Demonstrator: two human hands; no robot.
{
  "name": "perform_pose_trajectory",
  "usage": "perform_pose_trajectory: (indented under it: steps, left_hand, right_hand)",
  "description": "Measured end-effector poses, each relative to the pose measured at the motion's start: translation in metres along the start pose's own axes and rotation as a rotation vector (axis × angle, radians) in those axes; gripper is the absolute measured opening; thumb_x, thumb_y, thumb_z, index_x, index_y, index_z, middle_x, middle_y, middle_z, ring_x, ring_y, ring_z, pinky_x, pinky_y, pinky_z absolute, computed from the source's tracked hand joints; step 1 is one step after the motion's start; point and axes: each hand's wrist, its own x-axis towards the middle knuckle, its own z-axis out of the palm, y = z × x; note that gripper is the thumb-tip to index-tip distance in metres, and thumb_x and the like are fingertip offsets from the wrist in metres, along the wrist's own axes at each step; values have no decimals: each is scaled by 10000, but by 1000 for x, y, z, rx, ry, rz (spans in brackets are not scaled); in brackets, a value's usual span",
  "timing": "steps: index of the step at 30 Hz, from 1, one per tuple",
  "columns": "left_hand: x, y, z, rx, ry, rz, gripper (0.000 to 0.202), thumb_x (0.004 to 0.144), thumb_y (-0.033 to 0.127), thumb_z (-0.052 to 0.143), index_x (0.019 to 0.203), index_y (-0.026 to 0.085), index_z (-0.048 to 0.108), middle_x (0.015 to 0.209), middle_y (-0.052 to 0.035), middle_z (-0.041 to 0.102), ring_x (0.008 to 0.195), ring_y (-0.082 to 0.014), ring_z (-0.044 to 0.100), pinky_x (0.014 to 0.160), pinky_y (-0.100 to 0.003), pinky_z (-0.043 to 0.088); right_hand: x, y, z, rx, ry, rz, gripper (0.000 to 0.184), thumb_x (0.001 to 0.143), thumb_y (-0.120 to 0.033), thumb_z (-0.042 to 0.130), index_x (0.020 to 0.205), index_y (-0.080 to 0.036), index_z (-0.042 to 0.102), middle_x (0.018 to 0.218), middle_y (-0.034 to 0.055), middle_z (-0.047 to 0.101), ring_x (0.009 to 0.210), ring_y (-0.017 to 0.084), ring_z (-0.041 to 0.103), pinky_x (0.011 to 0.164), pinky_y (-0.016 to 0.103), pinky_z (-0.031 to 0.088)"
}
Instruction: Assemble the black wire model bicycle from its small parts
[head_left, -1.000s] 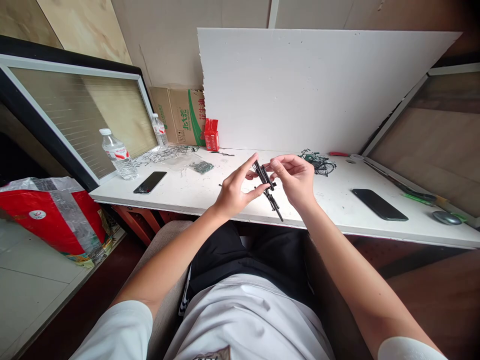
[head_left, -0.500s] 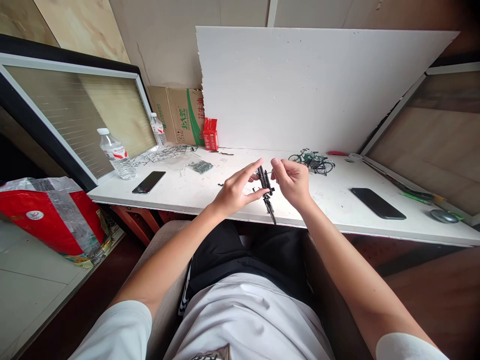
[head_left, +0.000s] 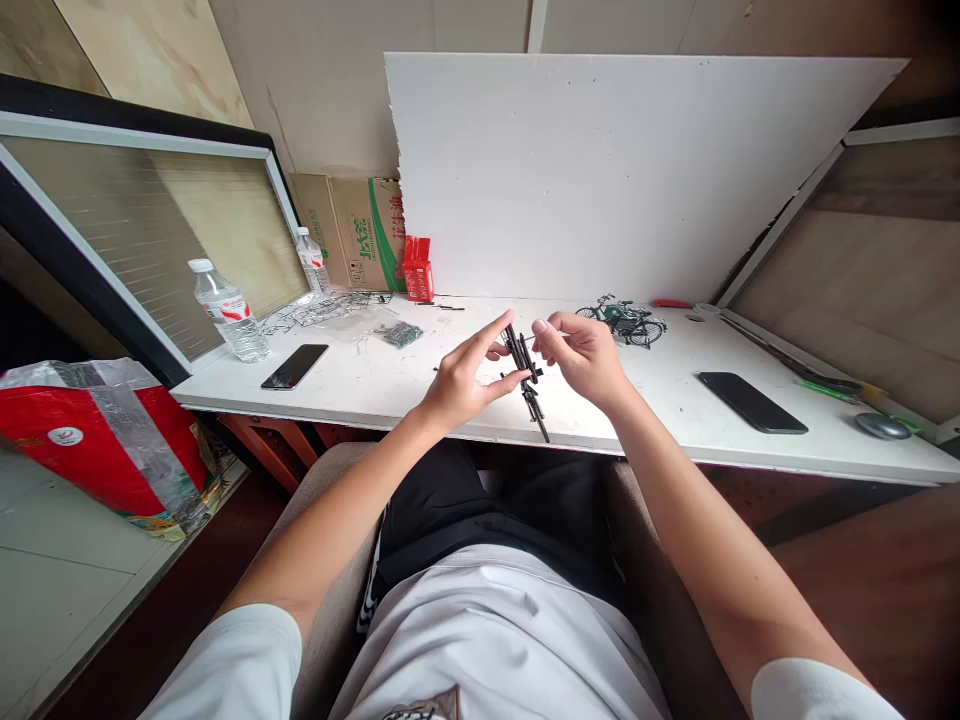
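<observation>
A black model bicycle is held in the air over the front of the table, one wheel pointing down toward me. My left hand grips it between thumb and fingers from the left side. Just to its right, my right hand is closed in a pinch beside the bicycle's frame. Something thin seems to run from those fingertips to the bicycle, too small to name. Behind my right hand, finished-looking model bicycles in dark green and black stand on the white table.
Phones lie at left and right. Plastic part frames and a small bag of dark green parts lie back left. Water bottles, a red box and a carton stand there. A mouse sits far right.
The bicycle and my left hand have shifted very slightly left in view. My right fingertips have drawn a little closer together and lower beside the bicycle.
</observation>
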Motion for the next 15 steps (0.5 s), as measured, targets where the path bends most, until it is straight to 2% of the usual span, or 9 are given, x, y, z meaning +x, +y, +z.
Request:
perform_pose_trajectory:
  steps: [3, 6, 9, 11, 15]
  left_hand:
    - [-1, -1, 0, 7, -5, -10, 733, 1021, 510, 744, 1639, 212, 486, 1254, -132, 807, 939, -191, 794, 957, -346, 678]
    - [-2, -3, 1, 12, 17, -3, 748, 1022, 518, 739, 1654, 225, 466, 1300, -136, 797, 963, -196, 796, 972, -349, 674]
    - [-2, -4, 0, 11, 37, -9, 748, 1030, 507, 732, 1667, 238, 445, 1387, -148, 766, 991, -198, 799, 982, -344, 669]
    - [-2, -5, -1, 9, 41, -14, 746, 1034, 497, 730, 1671, 240, 438, 1413, -155, 753, 998, -199, 802, 986, -340, 666]
    - [-3, -6, -2, 9, 59, -9, 741, 1037, 485, 730, 1672, 236, 438, 1376, -149, 768, 1002, -205, 808, 989, -342, 665]
  right_hand:
    - [-1, -1, 2, 2, 21, 3, 642, 1000, -775, 631, 698, -208, 648, 652, 23, 634, 611, 151, 597, 575, 292, 477]
    - [-1, -4, 2, 101, 45, -31, 510, 928, -738, 764, 976, -232, 727, 930, 60, 755, 887, 212, 742, 667, 291, 566]
    - [-3, -9, 3, 172, -4, -77, 579, 837, -677, 889, 1221, -281, 711, 1182, 84, 767, 1153, 271, 757, 787, 326, 637]
    - [-4, -11, 4, 198, -32, -78, 612, 810, -667, 912, 1245, -292, 703, 1212, 86, 765, 1167, 287, 768, 813, 355, 664]
    - [-5, -11, 7, 229, -34, -55, 648, 785, -662, 932, 1263, -291, 700, 1114, 74, 791, 1113, 295, 799, 858, 404, 694]
